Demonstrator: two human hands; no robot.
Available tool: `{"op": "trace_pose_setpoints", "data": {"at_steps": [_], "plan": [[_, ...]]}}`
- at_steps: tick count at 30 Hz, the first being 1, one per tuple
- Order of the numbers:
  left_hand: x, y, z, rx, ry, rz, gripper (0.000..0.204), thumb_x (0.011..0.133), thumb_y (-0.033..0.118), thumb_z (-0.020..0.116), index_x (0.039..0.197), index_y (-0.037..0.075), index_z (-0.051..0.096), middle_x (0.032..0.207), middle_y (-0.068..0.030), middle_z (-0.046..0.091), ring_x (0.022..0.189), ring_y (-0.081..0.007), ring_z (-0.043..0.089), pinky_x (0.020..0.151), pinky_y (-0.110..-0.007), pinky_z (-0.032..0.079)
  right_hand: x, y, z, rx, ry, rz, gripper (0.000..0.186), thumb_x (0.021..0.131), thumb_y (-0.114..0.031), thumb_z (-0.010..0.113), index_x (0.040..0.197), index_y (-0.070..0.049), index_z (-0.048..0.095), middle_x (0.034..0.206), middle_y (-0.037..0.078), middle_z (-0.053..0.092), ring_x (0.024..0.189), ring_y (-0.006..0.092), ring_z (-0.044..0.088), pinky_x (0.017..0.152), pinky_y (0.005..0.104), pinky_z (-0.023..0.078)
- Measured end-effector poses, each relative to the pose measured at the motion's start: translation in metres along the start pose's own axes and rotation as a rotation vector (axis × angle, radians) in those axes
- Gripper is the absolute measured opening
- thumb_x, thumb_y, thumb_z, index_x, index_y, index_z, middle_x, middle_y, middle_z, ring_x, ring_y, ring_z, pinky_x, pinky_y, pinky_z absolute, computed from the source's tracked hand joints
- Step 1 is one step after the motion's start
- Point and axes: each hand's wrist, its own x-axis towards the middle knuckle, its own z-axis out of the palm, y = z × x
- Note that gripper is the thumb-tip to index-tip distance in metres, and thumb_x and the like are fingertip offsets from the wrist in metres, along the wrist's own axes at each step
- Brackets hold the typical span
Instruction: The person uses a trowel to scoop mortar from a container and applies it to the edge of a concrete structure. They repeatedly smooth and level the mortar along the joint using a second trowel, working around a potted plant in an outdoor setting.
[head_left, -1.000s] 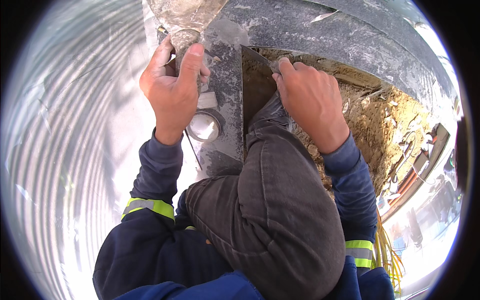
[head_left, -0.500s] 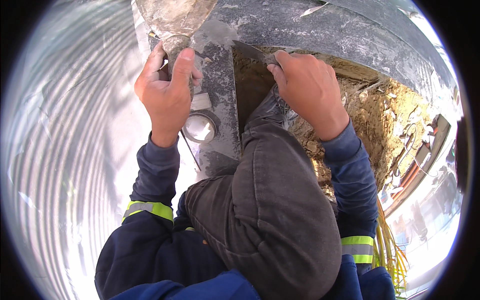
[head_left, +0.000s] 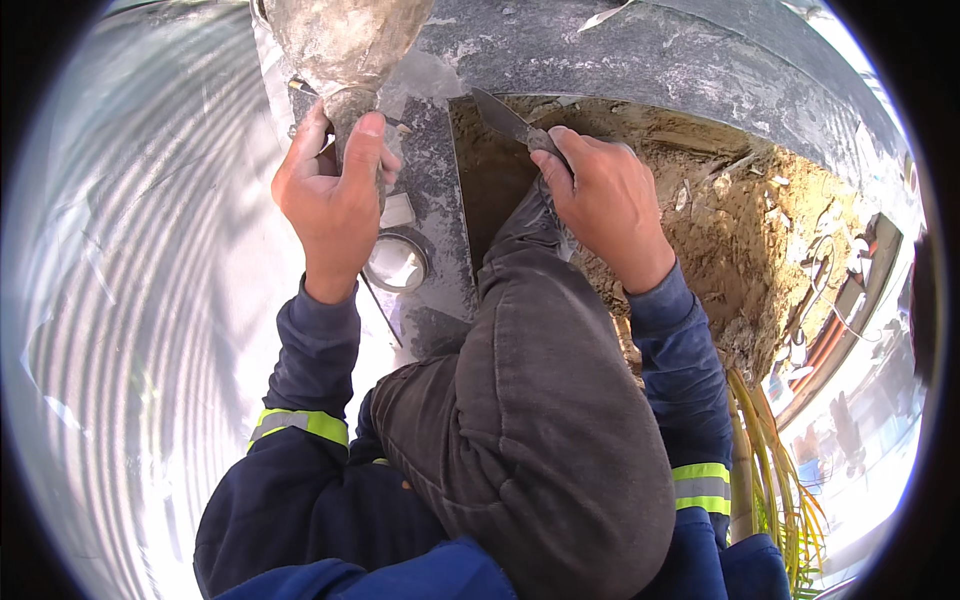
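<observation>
My left hand (head_left: 335,200) is closed round the grip of a broad, cement-caked tool (head_left: 345,45). Its wide, pale grey end points away from me, beyond the fingers; its exact kind is hard to make out. My right hand (head_left: 608,200) grips a small trowel (head_left: 500,115) by its handle. The trowel's dark, pointed blade tilts up and to the left, over the edge of a dug-out hole (head_left: 485,175). No material can be made out on that blade. The two hands are apart, with a grey slab strip (head_left: 432,170) between them.
By my left wrist, a round ring like a tape roll (head_left: 425,262) and a small pale block (head_left: 397,210) lie on the slab. Beyond the hole curves a dark slab (head_left: 600,60). Loose soil (head_left: 730,235), orange pipes (head_left: 828,335) and long leaves (head_left: 765,450) are to the right.
My right hand and the trowel have shifted slightly, with the blade now angled more steeply downward to the handle. The left hand keeps its grip. The view has moved a little.
</observation>
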Motion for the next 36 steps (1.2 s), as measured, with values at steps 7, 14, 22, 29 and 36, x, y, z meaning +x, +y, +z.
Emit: {"op": "trace_pose_setpoints", "data": {"at_steps": [7, 14, 22, 29, 36], "plan": [[-0.004, -0.006, -0.001, 0.012, 0.007, 0.012, 0.042, 0.099, 0.013, 0.071, 0.128, -0.014, 0.059, 0.08, -0.0078, 0.068, 0.065, -0.0097, 0.063, 0.056, -0.023, 0.048, -0.003, 0.039, -0.01, 0.05, 0.156, 0.054, 0.023, 0.098, -0.028, 0.067, 0.1, -0.006, 0.069, 0.084, 0.014, 0.071, 0.074, 0.0379, 0.067, 0.059, 0.0478, 0.048], [-0.004, -0.002, 0.004, 0.027, -0.01, -0.003, 0.04, 0.099, 0.011, 0.07, 0.128, -0.014, 0.06, 0.077, -0.007, 0.068, 0.063, -0.0091, 0.062, 0.056, -0.022, 0.048, -0.015, 0.012, -0.001, 0.295, 0.02, 0.15, 0.027, 0.099, -0.027, 0.067, 0.092, -0.001, 0.067, 0.067, 0.021, 0.061, 0.065, 0.0447, 0.06, 0.06, 0.0516, 0.045], [-0.005, 0.003, 0.002, 0.099, -0.023, 0.022, 0.026, 0.101, 0.015, 0.066, 0.114, -0.009, 0.066, 0.085, -0.0088, 0.069, 0.064, -0.0127, 0.065, 0.057, -0.026, 0.05, -0.002, 0.023, 0.016, 0.409, 0.095, 0.307, 0.032, 0.099, -0.027, 0.066, 0.085, 0.001, 0.066, 0.064, 0.021, 0.061, 0.065, 0.0441, 0.061, 0.058, 0.0485, 0.045], [-0.007, -0.001, 0.009, -0.008, -0.037, -0.004, 0.038, 0.098, 0.011, 0.071, 0.126, -0.014, 0.06, 0.086, -0.0081, 0.069, 0.065, -0.011, 0.063, 0.056, -0.024, 0.049, -0.017, 0.013, 0.007, 0.278, 0.168, 0.179, 0.03, 0.099, -0.027, 0.066, 0.086, -0.001, 0.064, 0.073, 0.02, 0.065, 0.068, 0.0438, 0.062, 0.06, 0.0487, 0.046], [-0.01, 0.012, 0.009, 0.038, -0.02, 0.0, 0.029, 0.102, 0.016, 0.066, 0.117, -0.009, 0.065, 0.085, -0.0088, 0.068, 0.065, -0.0138, 0.064, 0.058, -0.027, 0.05, -0.023, 0.03, 0.011, 0.385, 0.158, 0.34, 0.029, 0.099, -0.027, 0.067, 0.09, 0.001, 0.066, 0.077, 0.021, 0.065, 0.071, 0.0435, 0.063, 0.063, 0.0476, 0.048]]}}
